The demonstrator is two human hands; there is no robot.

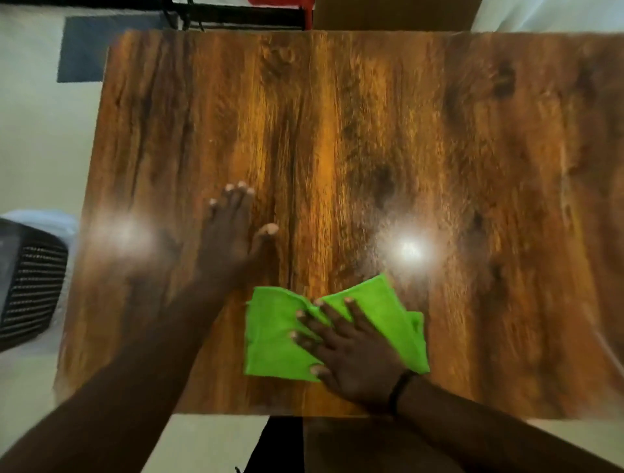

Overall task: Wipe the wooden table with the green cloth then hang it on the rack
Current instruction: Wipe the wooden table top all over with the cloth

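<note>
A glossy wooden table (pixel 354 135) fills most of the view. A bright green cloth (pixel 273 337) lies crumpled flat on it near the front edge, a little right of centre. My right hand (pixel 351 351) presses palm-down on the cloth with fingers spread, a dark band on its wrist. My left hand (pixel 233 236) rests flat on the bare wood to the left of and beyond the cloth, fingers apart, holding nothing. A dark metal rack frame (pixel 236 15) shows beyond the table's far edge.
A dark grilled appliance (pixel 30 283) stands on the floor at the left, beside the table. A blue-grey mat (pixel 84 50) lies at the far left corner. Something red (pixel 280 3) sits by the rack. Two light glares reflect on the tabletop.
</note>
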